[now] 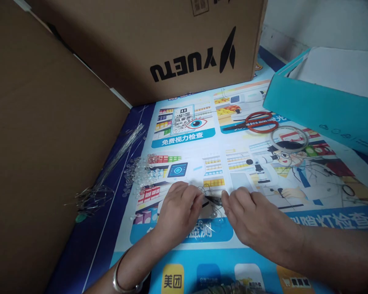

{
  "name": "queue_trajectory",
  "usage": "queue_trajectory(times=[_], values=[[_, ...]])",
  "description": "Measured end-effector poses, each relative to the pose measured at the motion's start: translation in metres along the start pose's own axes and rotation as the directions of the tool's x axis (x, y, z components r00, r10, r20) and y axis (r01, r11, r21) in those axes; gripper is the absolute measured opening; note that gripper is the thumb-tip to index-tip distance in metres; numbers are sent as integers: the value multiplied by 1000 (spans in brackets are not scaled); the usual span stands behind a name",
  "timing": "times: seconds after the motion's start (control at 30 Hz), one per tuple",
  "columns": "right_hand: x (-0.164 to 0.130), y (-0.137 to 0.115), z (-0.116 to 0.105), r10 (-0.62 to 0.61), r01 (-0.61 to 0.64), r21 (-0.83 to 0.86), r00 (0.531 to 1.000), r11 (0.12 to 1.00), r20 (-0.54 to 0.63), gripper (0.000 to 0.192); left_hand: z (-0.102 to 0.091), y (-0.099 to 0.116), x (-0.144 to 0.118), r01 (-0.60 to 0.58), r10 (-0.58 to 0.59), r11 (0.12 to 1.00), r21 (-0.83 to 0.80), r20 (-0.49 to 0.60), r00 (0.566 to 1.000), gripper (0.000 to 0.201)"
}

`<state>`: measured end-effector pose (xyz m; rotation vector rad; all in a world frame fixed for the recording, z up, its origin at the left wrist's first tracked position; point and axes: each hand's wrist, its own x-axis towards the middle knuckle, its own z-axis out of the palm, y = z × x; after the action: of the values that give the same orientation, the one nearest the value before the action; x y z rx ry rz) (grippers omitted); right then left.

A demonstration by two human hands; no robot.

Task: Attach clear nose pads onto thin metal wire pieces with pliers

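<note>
Left hand point(179, 210), right hand point(257, 216) pinch dark strand point(213, 200), perhaps wire.

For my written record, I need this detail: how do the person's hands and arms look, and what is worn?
The left hand and right hand are bare, without gloves, and no sleeves show on the forearms. A silver-coloured bangle circles the left forearm; nothing worn shows on the right.

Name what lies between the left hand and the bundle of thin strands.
The head view shows scattered clear beads between the left hand and the bundle of strands.
</note>
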<state>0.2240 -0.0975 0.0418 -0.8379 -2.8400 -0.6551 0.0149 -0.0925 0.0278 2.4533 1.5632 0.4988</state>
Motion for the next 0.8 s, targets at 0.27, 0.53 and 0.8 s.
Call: queue_trajectory(times=[0.27,0.53,0.8], values=[[2,-2,-3,60,-65,64,995,996,83,29,4,-2,-3,-38,39,999,7,-48,998,11],[0,0,7,118,-155,160,968,975,220,27,7,-5,-6,-92,89,995,-29,-82,993,7],[0,11,16,32,-55,179,991,982,130,34,6,-10,-7,-62,51,991,-122,-93,994,6]])
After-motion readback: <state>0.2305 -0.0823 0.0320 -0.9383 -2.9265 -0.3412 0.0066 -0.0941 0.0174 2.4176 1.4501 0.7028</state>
